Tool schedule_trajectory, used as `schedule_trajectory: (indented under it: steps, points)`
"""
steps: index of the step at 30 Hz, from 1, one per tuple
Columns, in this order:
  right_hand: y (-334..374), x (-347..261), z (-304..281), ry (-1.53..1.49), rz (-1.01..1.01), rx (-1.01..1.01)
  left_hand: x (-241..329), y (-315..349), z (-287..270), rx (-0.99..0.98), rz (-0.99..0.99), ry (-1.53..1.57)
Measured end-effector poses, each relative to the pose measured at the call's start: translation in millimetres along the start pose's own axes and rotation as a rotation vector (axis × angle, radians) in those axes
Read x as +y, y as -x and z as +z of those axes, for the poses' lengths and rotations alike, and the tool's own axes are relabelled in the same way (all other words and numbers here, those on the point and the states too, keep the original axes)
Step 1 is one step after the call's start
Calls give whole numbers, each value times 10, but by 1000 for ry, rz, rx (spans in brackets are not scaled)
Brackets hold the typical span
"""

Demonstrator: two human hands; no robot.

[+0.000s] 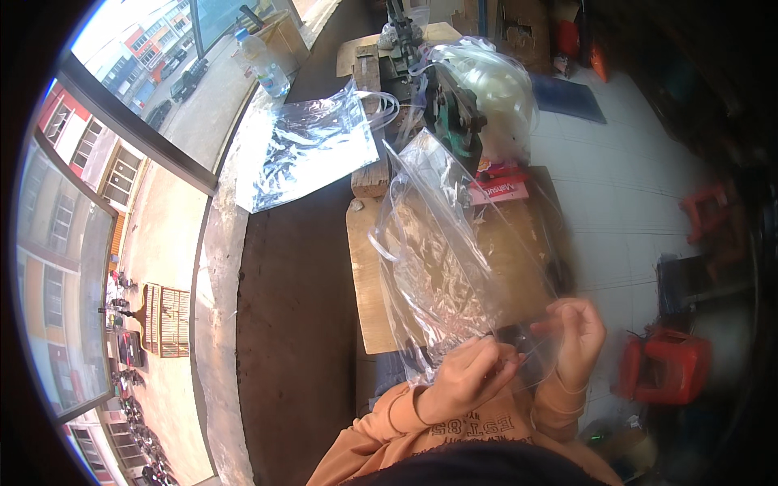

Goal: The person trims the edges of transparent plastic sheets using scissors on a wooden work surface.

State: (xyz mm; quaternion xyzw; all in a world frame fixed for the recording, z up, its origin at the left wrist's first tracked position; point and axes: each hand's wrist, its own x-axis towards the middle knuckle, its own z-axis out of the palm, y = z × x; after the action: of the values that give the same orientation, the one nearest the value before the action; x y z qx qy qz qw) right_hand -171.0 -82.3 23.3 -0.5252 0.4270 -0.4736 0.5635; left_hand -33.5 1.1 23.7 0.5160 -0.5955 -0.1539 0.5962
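A clear plastic bag [442, 251] with a whitish strap handle lies slanted over the wooden board in front of me. My left hand [474, 374] is closed in a pinch at the bag's near edge. My right hand [574, 334] pinches the same bag near its right corner, a short way from the left. Small details between the fingertips are too fine to make out. Beyond the bag stands a dark green metal hand press [454, 113]. Another clear bag with handles [312, 146] lies flat to the press's left.
A wooden board [519, 251] carries a red-pink box [498, 188]. Behind it sits a big bundle of clear plastic [490, 85]. A water bottle [266, 69] stands on the window ledge [220, 267] at left. Red plastic stools [666, 364] are on the tiled floor at right.
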Motion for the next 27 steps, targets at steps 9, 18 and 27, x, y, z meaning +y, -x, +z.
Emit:
schedule_trajectory:
  steps: [9, 18, 27]
  points:
    - [-306, -61, -130, 49, 298, -451, -208, -178, 274, -354, 219, -63]
    - [-473, 169, -163, -227, 119, -684, -197, -254, 559, -423, 357, 18]
    - [-465, 167, -239, -496, 313, -786, -129, -204, 617, -483, 402, -93]
